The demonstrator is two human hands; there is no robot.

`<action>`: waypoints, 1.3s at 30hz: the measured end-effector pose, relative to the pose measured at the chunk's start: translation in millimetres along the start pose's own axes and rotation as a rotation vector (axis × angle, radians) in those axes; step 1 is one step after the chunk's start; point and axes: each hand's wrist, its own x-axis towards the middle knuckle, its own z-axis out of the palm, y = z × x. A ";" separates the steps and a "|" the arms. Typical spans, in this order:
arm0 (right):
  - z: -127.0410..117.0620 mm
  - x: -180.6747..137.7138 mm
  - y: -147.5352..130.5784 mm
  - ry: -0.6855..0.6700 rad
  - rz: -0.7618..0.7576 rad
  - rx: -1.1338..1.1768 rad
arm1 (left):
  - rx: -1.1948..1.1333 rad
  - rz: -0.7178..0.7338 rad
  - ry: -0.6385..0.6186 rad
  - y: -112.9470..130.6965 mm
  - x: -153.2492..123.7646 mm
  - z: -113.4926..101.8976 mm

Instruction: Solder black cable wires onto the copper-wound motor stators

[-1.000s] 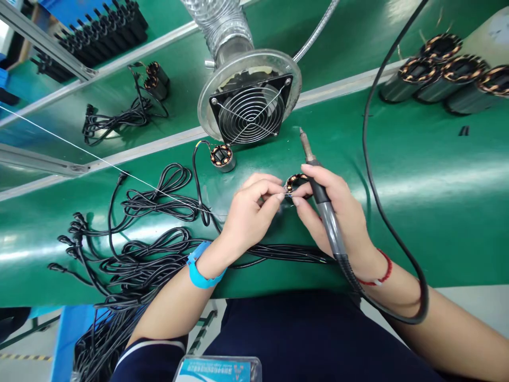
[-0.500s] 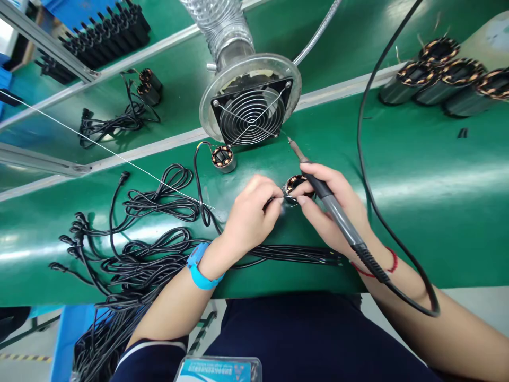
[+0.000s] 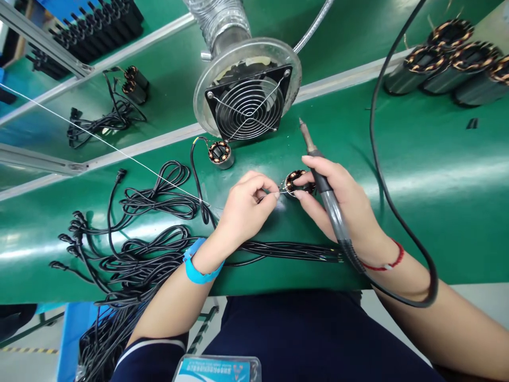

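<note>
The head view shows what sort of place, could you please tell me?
Probably an electrical assembly workshop: a soldering iron in the right hand, a ducted fan, and copper-wound cores on a green bench.

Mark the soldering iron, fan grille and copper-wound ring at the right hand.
Soldering iron [image 3: 331,204], head view: grey handle.
Fan grille [image 3: 249,115], head view: centre.
Copper-wound ring [image 3: 292,175], head view: upper-left rim.

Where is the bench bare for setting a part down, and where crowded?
Widest: green bench right of the soldering iron and its black cord, this side of two black pieces. Smaller: between the iron's tip and that cord, beyond the right hand. Crowded: left, under looped black cables; far right, with stators.
</note>
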 end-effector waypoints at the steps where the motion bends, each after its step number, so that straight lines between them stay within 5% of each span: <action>1: -2.8 -3.3 -2.0 0.010 0.001 -0.003 | -0.015 -0.010 -0.010 0.2 -0.7 0.6; 6: -14.7 -26.1 -8.6 0.184 0.055 0.089 | -0.009 -0.003 -0.015 4.0 -3.0 3.4; 11: -18.8 -44.5 -4.7 0.310 -0.128 0.173 | 0.075 0.041 0.033 7.5 -2.9 6.4; 34: -22.3 -50.2 -7.7 0.119 -0.110 0.259 | 0.094 0.023 0.047 8.2 -3.4 9.9; 39: -22.9 -44.5 -6.9 0.213 -0.191 0.227 | 0.078 0.051 0.052 6.6 -3.8 10.4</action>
